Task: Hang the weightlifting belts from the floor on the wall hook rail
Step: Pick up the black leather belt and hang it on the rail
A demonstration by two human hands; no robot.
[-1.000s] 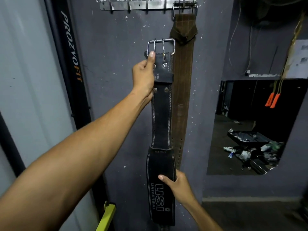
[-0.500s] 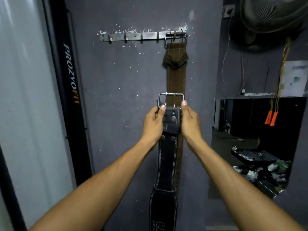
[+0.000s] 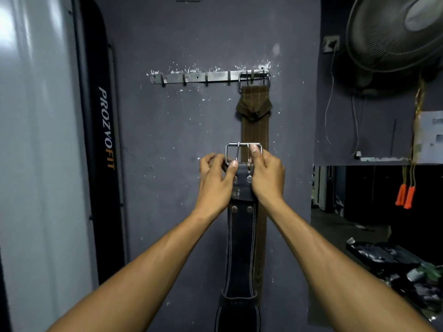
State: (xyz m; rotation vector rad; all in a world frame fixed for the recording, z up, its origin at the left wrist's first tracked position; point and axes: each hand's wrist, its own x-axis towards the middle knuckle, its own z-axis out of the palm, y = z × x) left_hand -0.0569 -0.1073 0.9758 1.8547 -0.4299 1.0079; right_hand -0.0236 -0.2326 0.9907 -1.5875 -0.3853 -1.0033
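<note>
A black leather belt [image 3: 240, 250] with white stitching hangs straight down from my two hands in front of the grey wall. Its steel buckle [image 3: 242, 152] points up. My left hand [image 3: 214, 185] pinches the belt's top edge at the buckle's left side. My right hand [image 3: 266, 178] grips the right side, thumb on the buckle frame. Above, a metal hook rail [image 3: 196, 77] is fixed to the wall. A brown belt [image 3: 254, 130] hangs from the rail's rightmost hooks, directly behind the black one. The buckle is well below the rail.
Several bare hooks sit along the rail's left part. A black "PROZVOFIT" post [image 3: 105, 130] stands at the left. A wall fan [image 3: 395, 32] hangs at upper right, orange-handled ropes [image 3: 405, 197] below it, and clutter [image 3: 395, 264] lies on the floor at right.
My right hand came up from the belt's lower end to the buckle, so both hands now hold the top. My view tilted up, showing the rail lower in frame.
</note>
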